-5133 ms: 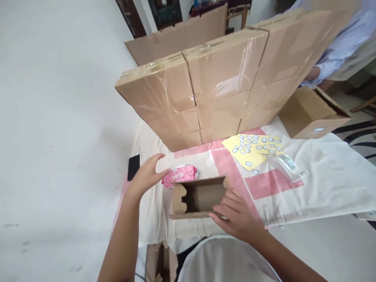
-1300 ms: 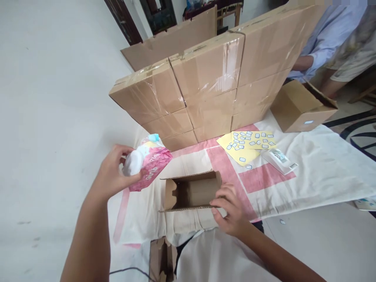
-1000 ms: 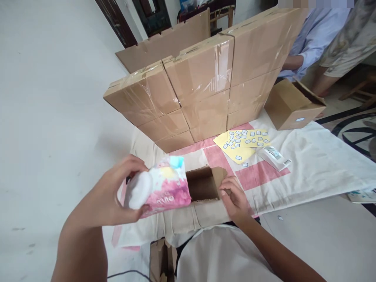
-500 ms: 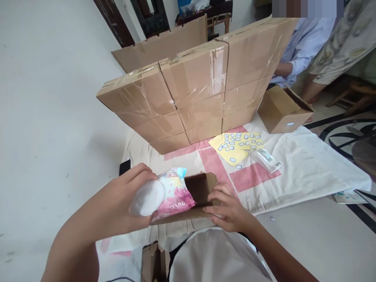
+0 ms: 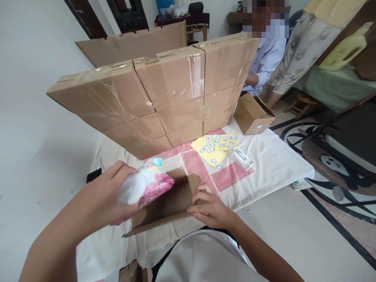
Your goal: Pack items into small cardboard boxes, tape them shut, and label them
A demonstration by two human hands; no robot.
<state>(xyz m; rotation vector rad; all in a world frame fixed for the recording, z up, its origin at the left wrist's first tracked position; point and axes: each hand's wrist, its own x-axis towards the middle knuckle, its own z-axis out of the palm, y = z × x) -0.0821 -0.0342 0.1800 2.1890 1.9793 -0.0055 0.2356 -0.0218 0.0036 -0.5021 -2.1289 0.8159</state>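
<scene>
My left hand (image 5: 101,196) is closed round a pink and white soft packet (image 5: 147,186), tilted with its far end over the mouth of a small open cardboard box (image 5: 170,201). The box lies on the cloth in front of me, its opening facing up. My right hand (image 5: 210,207) grips the box's right end, fingers curled over the flap.
A wall of taped cardboard boxes (image 5: 164,90) stands behind. A yellow sheet with several small stickers (image 5: 216,147) and a white device (image 5: 241,158) lie on the white and pink cloth (image 5: 273,164). A black phone (image 5: 94,174) lies at left. An open box (image 5: 252,115) and another person (image 5: 264,62) are at right.
My left hand picked up the pink packet from the cloth and brought it over the small box. My right hand stayed on the box's right end. My view swung right.
</scene>
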